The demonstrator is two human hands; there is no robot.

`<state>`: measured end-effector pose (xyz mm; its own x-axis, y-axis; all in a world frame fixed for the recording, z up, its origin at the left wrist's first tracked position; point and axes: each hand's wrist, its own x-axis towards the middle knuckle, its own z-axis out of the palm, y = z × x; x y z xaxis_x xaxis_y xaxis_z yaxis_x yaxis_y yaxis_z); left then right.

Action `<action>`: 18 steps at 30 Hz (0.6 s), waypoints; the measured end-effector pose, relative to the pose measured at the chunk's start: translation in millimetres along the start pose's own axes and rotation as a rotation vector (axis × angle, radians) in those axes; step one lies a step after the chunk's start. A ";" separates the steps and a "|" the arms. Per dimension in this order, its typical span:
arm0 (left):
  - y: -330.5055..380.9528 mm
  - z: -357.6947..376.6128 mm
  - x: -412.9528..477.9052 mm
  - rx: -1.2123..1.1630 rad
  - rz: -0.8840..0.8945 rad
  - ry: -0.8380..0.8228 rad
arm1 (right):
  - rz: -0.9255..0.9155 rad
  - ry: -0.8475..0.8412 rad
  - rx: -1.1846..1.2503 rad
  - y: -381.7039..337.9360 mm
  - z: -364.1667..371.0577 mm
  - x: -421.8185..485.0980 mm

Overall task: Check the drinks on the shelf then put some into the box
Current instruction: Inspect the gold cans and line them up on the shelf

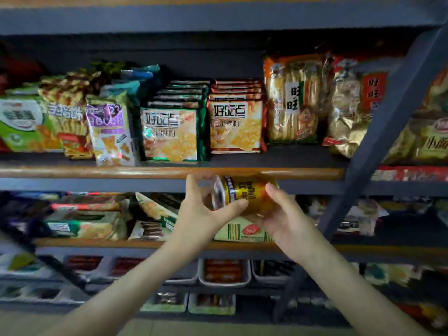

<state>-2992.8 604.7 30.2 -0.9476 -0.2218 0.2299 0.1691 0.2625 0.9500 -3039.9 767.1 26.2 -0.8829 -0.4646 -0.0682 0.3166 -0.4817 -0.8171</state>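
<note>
Both hands are raised in front of the shelves and share one gold drink can, which lies on its side in the air. The left hand curls round the can's silver end, thumb pressed on its side. The right hand cups the other end from below. Just behind the can runs a shelf's wooden edge. Snack bags stand in rows on that shelf.

Noted can on its side between left hand and right hand, before shelf rail. Logged snack bags in row on shelf above, packets behind hands, trays lower down.
</note>
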 end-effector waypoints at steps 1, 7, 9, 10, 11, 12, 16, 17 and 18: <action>-6.2 3.2 -4.9 -0.047 -0.013 0.022 | 0.047 0.006 0.112 4.4 2.6 -3.0; -23.4 7.2 -14.6 -0.157 0.016 -0.025 | 0.231 -0.047 0.347 24.2 8.8 -9.9; -22.2 2.9 -10.6 -0.135 0.031 -0.041 | 0.265 -0.076 0.226 24.5 3.7 -6.3; -21.3 0.9 -8.2 -0.103 0.042 -0.049 | 0.247 -0.086 0.109 23.4 -0.7 -2.8; -20.4 -0.9 -5.7 -0.066 0.053 -0.053 | 0.194 -0.091 -0.052 21.2 -5.3 -0.1; -19.5 -2.5 -2.9 -0.033 0.054 -0.054 | 0.118 -0.087 -0.238 17.8 -9.9 1.4; -13.4 -3.5 5.4 0.013 -0.047 -0.076 | -0.074 -0.235 -0.722 4.2 -13.3 -3.1; -12.5 -1.3 7.3 0.026 -0.096 -0.079 | -0.090 -0.251 -0.790 3.4 -10.4 -5.6; -11.1 0.9 9.2 0.046 -0.145 -0.082 | -0.105 -0.226 -0.835 3.5 -8.9 -7.2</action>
<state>-3003.6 600.6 21.6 -0.9803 -0.1840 0.0712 0.0179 0.2768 0.9608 -3035.6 775.4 18.7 -0.7753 -0.6273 0.0735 -0.1983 0.1313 -0.9713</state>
